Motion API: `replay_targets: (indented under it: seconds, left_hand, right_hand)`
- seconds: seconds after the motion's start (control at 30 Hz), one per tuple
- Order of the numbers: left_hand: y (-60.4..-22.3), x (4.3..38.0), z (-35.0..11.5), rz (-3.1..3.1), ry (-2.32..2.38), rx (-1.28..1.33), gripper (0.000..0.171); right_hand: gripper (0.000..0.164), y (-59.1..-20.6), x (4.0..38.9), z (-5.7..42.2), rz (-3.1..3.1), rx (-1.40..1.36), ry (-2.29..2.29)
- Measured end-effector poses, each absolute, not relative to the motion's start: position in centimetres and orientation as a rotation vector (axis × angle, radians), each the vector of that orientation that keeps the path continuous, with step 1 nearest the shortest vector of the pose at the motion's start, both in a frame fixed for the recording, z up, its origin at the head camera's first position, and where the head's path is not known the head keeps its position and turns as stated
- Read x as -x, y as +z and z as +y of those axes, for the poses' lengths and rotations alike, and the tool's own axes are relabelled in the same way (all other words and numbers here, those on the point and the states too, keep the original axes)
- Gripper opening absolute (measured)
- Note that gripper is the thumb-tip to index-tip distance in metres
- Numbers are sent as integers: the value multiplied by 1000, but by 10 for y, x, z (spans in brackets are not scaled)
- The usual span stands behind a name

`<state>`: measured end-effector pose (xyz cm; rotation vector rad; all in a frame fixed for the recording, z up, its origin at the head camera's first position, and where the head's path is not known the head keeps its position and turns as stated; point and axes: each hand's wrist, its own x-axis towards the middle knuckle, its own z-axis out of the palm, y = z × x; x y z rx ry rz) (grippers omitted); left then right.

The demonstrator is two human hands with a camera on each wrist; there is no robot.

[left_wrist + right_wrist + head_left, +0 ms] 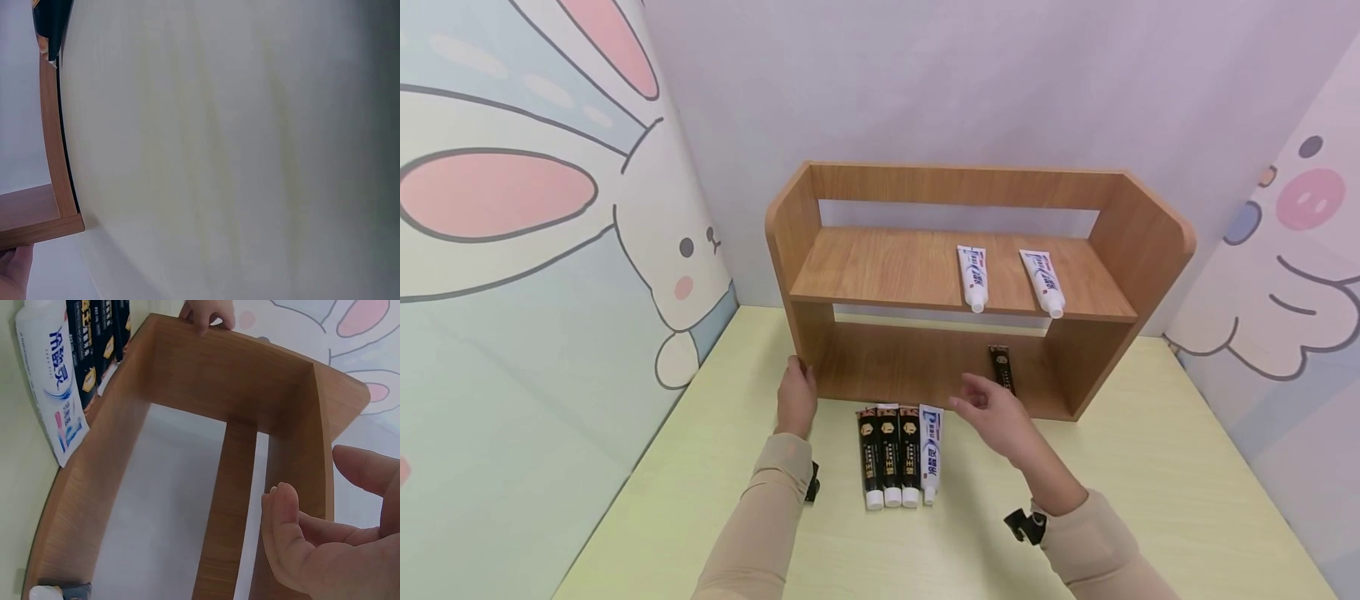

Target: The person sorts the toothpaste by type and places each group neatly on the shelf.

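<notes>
My left hand (797, 396) grips the front edge of the left side panel of a two-tier wooden shelf (880, 267); its fingers show over the panel edge in the right wrist view. My right hand (1000, 417) is held in front of the lower tier, thumb apart from loosely bent fingers, holding nothing. Between the hands, three black toothpaste tubes (870, 454) and a white toothpaste tube (930, 446) lie side by side, caps toward me. Two white toothpaste tubes (973, 277) lie on the upper tier. One black toothpaste tube (1002, 367) lies on the lower tier, partly hidden behind my right hand.
The shelf stands on a pale yellow table (1180, 475) near a plain back wall (925, 83). Cartoon-printed panels (535, 350) rise at the left and right. Black straps (1026, 527) sit at both wrists.
</notes>
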<state>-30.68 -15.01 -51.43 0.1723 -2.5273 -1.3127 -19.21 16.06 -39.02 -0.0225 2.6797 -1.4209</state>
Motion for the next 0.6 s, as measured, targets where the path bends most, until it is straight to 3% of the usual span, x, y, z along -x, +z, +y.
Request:
replay_targets:
  seconds: [0.6]
  left_hand:
    - [-514,306,-148,-2503,-1202,-159,28]
  right_hand:
    - [53,-419,188,157,2664,-28,-1417]
